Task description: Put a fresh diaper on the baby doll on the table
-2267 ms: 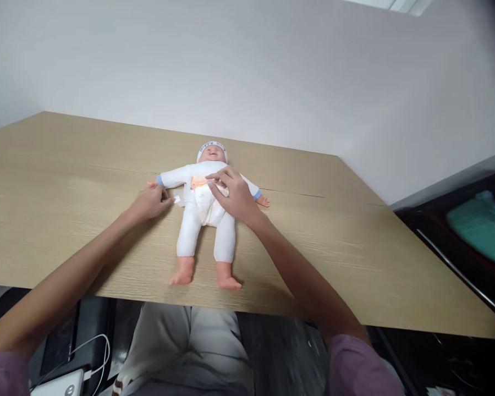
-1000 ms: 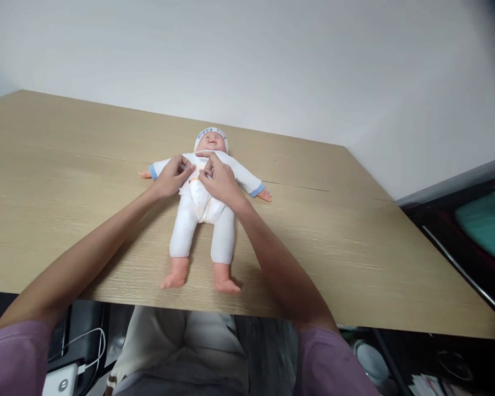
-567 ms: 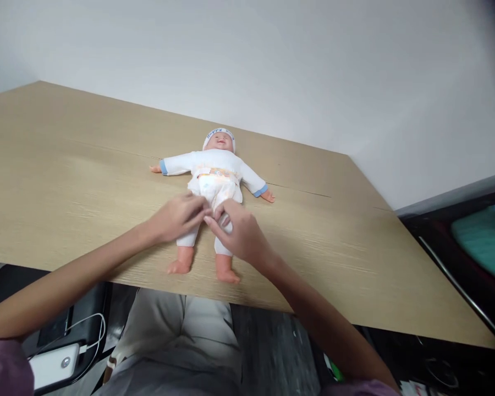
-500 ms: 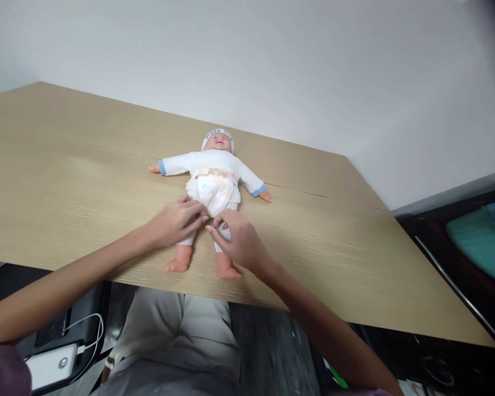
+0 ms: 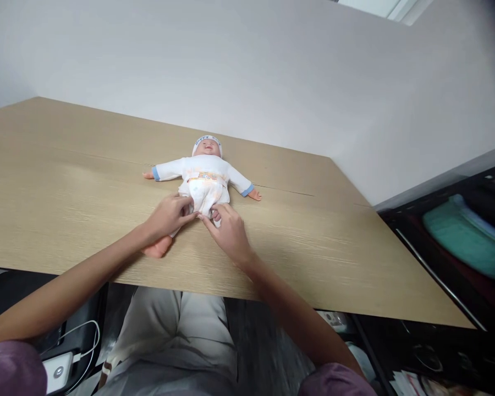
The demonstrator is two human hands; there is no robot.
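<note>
A baby doll (image 5: 207, 162) in a white top with blue cuffs and a printed headband lies on its back on the wooden table, feet toward me. Around its hips sits a white diaper (image 5: 206, 192) with a coloured print at the waist. My left hand (image 5: 171, 215) pinches the diaper's lower edge between the doll's legs, thumb and fingers together. Close beside it, my right hand (image 5: 226, 228) grips the same lower edge at the other leg. One foot shows past my left wrist; the other leg is mostly hidden behind my right hand.
The wooden table (image 5: 86, 220) reaches back to a pale wall (image 5: 181, 66). Below its front edge, a white power bank (image 5: 58, 371) with a cable lies on a black seat. A turquoise item (image 5: 470, 234) rests in dark shelving to the right.
Both hands have moved up against the diaper's lower edge. The doll's legs are spread wider, and its right-side foot is no longer visible. The view has shifted slightly.
</note>
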